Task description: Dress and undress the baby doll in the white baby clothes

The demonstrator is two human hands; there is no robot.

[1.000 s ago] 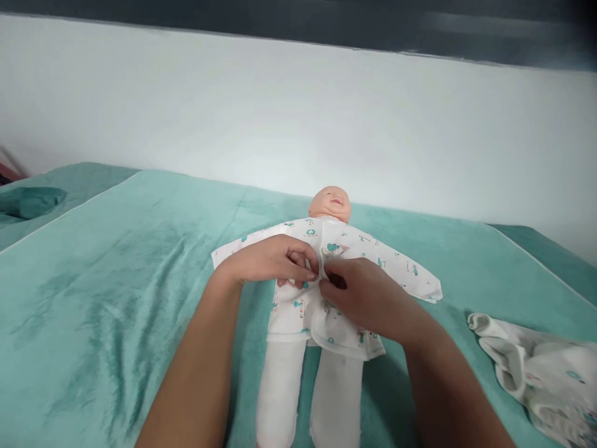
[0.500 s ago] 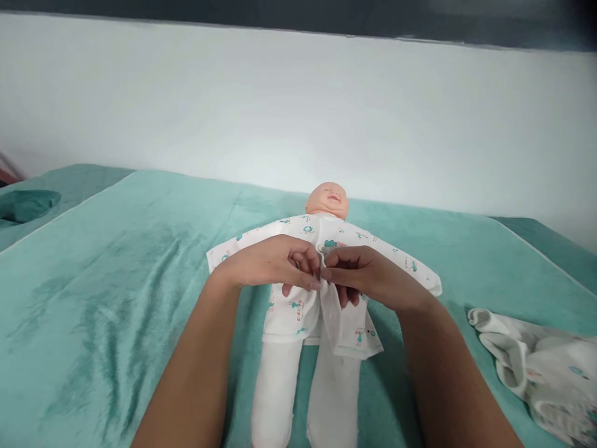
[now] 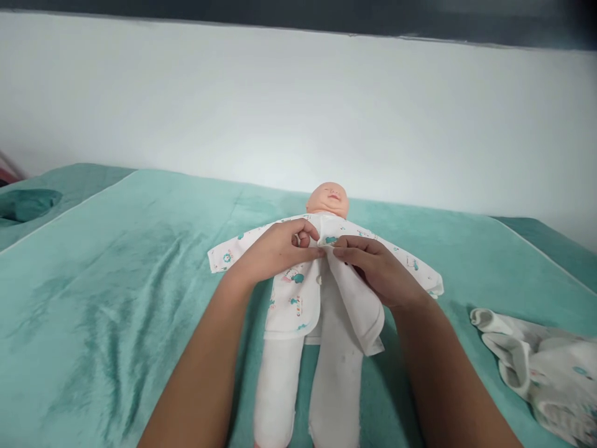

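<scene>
Nearest, the baby doll's white fabric legs point(image 3: 278, 389) pointed toward the wearer, its long axis running away across the plush teal blanket point(image 3: 84, 311). Right of them, well apart, lay a crumpled printed white garment point(image 3: 559, 373). Above the legs, the doll's thin printed jacket point(image 3: 295, 311) parted in front: the right hand point(image 3: 370, 264) pinched its edge between fingers, flap folded back; the left hand point(image 3: 280, 249) touched the opening, fingertips slightly apart, grip unclear. Both hands blocked the chest. Beyond, sleeves spread sideways below the smooth, face-up head point(image 3: 328, 199), near a pale wall point(image 3: 298, 106).
</scene>
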